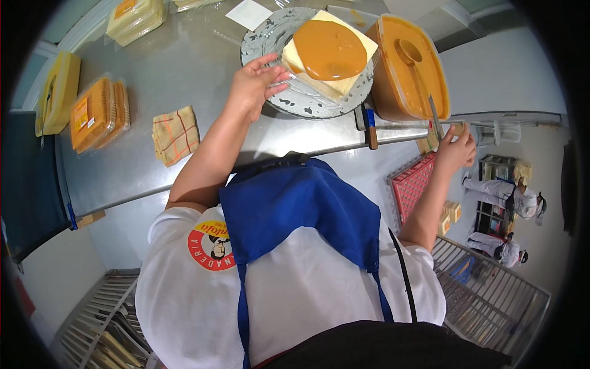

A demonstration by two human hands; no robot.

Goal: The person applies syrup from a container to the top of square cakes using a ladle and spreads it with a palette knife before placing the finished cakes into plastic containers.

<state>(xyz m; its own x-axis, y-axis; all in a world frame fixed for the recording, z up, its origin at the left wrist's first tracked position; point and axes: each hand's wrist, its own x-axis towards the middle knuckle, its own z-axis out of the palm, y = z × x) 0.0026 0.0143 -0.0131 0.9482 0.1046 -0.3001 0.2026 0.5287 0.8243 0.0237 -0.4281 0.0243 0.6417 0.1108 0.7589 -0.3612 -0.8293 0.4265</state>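
You are steadying a sponge cake (329, 58) topped with caramel spread, sitting on a round turntable (289, 98) on the steel surface (178, 74).

Your left hand (255, 83) is resting open, fingers spread, on the film-wrapped edge of the cake; your right hand (455, 147) is closing its grip on a long spatula (435, 117) leaning in the caramel tub (409, 67). The cake is looking soft and crumbly, the spread slippery, so you are better off touching only its sides or the turntable rim.
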